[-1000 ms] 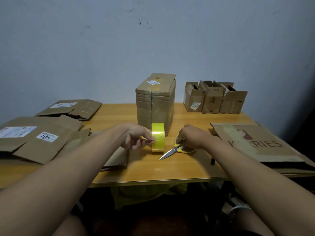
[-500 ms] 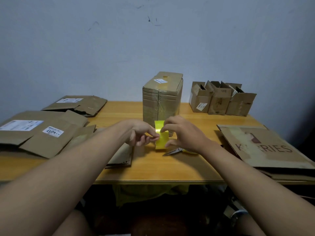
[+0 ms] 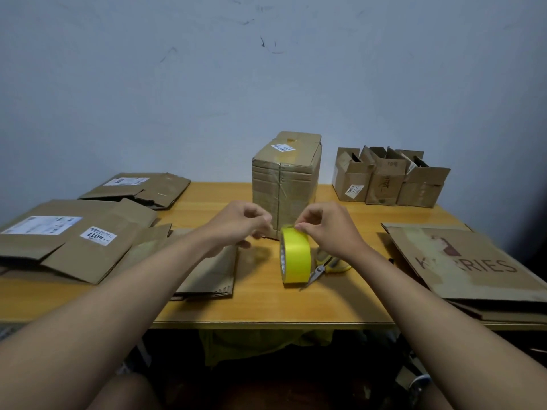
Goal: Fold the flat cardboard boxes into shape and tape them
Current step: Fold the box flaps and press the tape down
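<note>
A pale blue-grey wall (image 3: 266,84) with a few dark scuffs backs the wooden table (image 3: 266,303) that I look down on from the head view; it is the only view I have. I count one yellow tape roll (image 3: 296,255) standing on its edge near the table's middle; one pair of scissors (image 3: 325,266) with yellow handles lying just to its right; one tall closed box (image 3: 285,179) upright behind the roll, with a white label on top; three small open boxes (image 3: 387,180) in a row at the far right, flaps up, and I cannot tell what is in them, only dark insides. Flat cardboard lies in four places: a far-left flat box (image 3: 139,189), a near-left pile of labelled flats (image 3: 74,244), a flat piece under my left forearm (image 3: 213,273), and a printed stack on the right (image 3: 461,261). My right hand (image 3: 328,229) pinches at the top of the roll with thumb and forefinger; my left hand (image 3: 239,224) hovers just left of it, fingers curled with the tips drawn together, and I cannot tell whether they hold a tape end.
</note>
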